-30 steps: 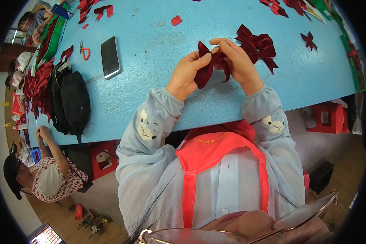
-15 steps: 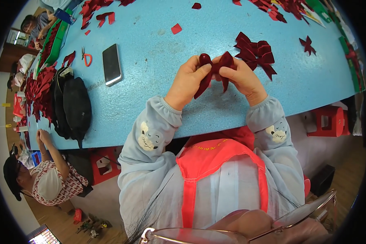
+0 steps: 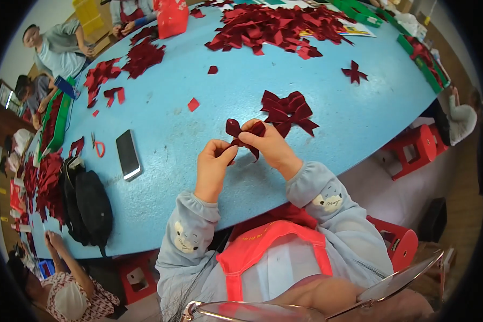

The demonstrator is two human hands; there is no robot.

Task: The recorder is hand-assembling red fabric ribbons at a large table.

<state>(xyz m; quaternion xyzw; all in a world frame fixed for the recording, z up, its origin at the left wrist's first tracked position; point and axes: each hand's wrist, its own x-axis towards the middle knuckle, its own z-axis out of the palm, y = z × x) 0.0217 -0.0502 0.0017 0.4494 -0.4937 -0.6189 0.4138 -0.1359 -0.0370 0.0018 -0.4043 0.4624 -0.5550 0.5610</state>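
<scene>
Above the near part of the blue table point(image 3: 166, 204), both my hands hold one dark red velvet bow point(image 3: 233, 127). My left hand point(image 3: 212, 163) pinches a lower tail of it between thumb and fingers. With my right hand point(image 3: 268, 142) I grip its middle and right loop, the thumb lying across the front. The fingers cover part of the knot. Just beyond my right hand lie several finished-looking velvet bows point(image 3: 290, 111) in a small overlapping group. A single bow point(image 3: 354, 72) rests farther off to the right.
A phone point(image 3: 127, 154), orange-handled scissors point(image 3: 99, 146) and a black bag point(image 3: 93, 206) lie to my left. A large heap of red velvet pieces point(image 3: 273, 27) covers the far side. Green trays point(image 3: 424, 64) line the edges. Co-workers are around the table; red stools point(image 3: 410, 152) stand at right.
The view has tilted up, showing more of the far table. My left hand has shifted from the bow's upper left loop down to a tail; my right hand now covers the middle.
</scene>
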